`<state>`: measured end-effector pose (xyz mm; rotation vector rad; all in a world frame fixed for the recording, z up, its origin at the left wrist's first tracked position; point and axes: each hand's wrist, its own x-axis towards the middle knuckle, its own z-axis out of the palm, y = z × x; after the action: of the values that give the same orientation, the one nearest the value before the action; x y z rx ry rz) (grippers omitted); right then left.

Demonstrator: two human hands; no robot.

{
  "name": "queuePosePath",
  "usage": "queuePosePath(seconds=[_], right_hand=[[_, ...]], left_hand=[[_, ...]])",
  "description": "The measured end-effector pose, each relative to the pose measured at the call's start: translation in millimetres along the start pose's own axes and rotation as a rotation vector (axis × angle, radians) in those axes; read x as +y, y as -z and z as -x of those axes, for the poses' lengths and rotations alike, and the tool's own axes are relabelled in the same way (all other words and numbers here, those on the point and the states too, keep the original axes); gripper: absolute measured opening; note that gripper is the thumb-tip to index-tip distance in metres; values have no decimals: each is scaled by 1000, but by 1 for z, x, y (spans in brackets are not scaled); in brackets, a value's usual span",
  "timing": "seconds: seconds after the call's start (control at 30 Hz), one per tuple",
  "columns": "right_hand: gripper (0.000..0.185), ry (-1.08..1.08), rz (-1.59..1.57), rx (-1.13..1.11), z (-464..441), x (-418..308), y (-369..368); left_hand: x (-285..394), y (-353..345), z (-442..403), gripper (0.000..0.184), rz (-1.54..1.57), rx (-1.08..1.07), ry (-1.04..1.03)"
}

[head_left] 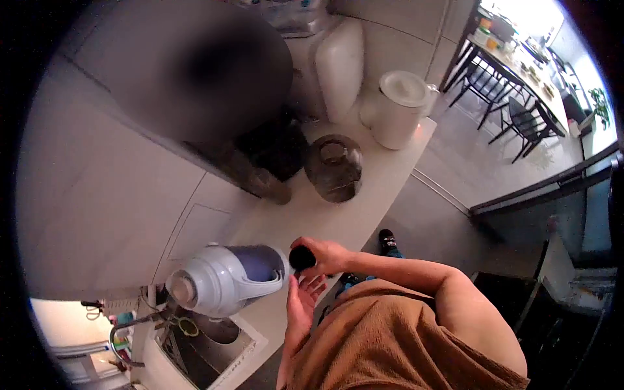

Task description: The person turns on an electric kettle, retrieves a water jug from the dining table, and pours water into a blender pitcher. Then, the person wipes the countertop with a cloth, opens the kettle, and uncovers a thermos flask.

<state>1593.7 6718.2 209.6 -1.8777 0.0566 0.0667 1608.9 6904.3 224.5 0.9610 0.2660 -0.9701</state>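
Observation:
My right hand (pixel 328 255) is closed around a dark, round, cup-like object (pixel 302 258) at the counter's front edge. Its exact kind is too dark to make out. Just below it, my left hand (pixel 305 299) is turned palm up with fingers apart, its fingertips close to the dark object; I cannot tell whether they touch it. A large thermos jug (pixel 221 279), pale with a blue-grey band and a side handle, stands on the counter to the left of both hands.
A glass jar (pixel 335 169) and a white kettle (pixel 396 107) stand farther along the counter (pixel 266 221). A sink (pixel 247 351) with a faucet (pixel 117 338) lies at lower left. A dining table (pixel 520 68) with black chairs (pixel 523 120) is at upper right.

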Motion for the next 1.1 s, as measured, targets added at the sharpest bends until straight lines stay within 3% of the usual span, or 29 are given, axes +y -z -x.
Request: queuePosePath(seconds=[0.13, 0.17, 0.3, 0.37, 0.5, 0.6, 0.67, 0.8, 0.93, 1.1], right_hand=[[71, 119, 126, 13, 28, -37, 22], [73, 114, 76, 20, 31, -39, 26], [73, 270, 270, 99, 39, -31, 45], [75, 361, 344, 158, 44, -28, 59], [75, 379, 237, 149, 62, -10, 89], [65, 213, 169, 160, 82, 25, 116], [52, -79, 29, 196, 95, 52, 141], [34, -296, -108, 457, 115, 100, 198], [27, -298, -174, 704, 128, 127, 264], [39, -244, -273, 1039, 116, 141, 342]], left_hand=[[4, 1, -16, 56, 357, -154, 172], [9, -23, -13, 54, 414, -48, 210], [9, -42, -18, 52, 326, 15, 204], [5, -48, -22, 49, 259, -84, 168], [-3, -60, -36, 46, 315, -90, 188], [-6, -84, -43, 44, 294, -36, 125], [-7, -93, -48, 45, 318, 106, 118], [-9, -110, -55, 43, 382, 135, 101], [-13, -127, -59, 40, 421, 249, 51], [-21, -151, -60, 43, 541, 394, 2]])
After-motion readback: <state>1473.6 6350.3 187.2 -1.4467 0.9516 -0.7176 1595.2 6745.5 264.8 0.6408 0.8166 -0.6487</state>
